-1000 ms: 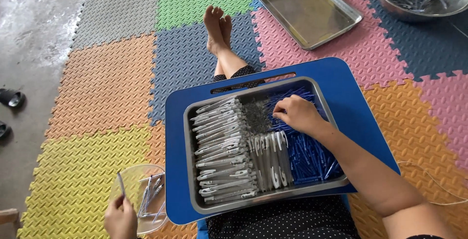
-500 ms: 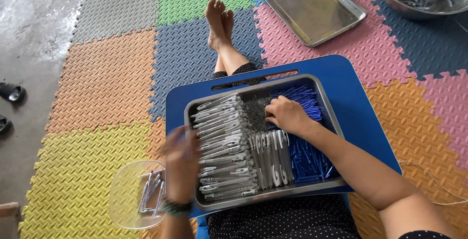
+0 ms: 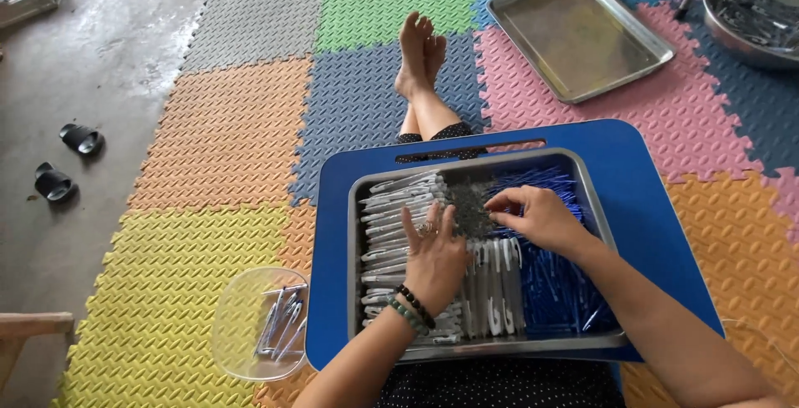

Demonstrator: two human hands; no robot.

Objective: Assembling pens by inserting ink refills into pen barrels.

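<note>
I see a steel tray (image 3: 598, 208) on a blue lap board (image 3: 657, 200). It holds white-grey clips (image 3: 391, 208) stacked at left, upright white pieces (image 3: 495, 291) in the middle, and blue sticks (image 3: 558, 300) at right. My left hand (image 3: 434, 257) lies flat, fingers released, on the white clips. My right hand (image 3: 541, 218) pinches small pieces among the blue sticks. A clear plastic bowl (image 3: 237, 325) at left holds a few clips. An empty metal tray (image 3: 578, 32) lies beyond.

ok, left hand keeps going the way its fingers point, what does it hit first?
The left hand lies flat on the white pieces, fingers pointing up-frame. First would probably be the dark loose pile mid-tray, then the tray's far rim; depth is unclear.
</note>
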